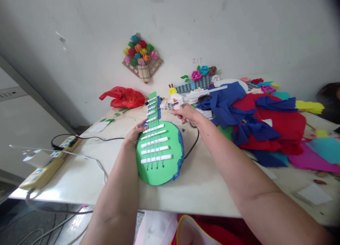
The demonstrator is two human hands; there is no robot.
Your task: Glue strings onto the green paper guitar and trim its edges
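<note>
A green craft pipa [150, 175], a flat lute shape, stands tilted on the table with white bars across its front and thin strings running down it. Ragged blue material shows along its right edge. My left hand [135, 133] grips its left side where the neck meets the round body. In my right hand [189, 114] is a white hot glue gun [180, 102], its nozzle end pointing left toward the neck. A long, pale glue stick [209, 91] sticks out behind the gun. Most of the gun's handle is hidden by my fingers.
Blue cloth [225, 103] and red cloth [287, 128] are heaped at the right. A red plastic bag [126, 98] lies at the back left. A yellow power strip [44, 176] with cords runs along the left edge. Paper flowers [139, 50] hang on the wall.
</note>
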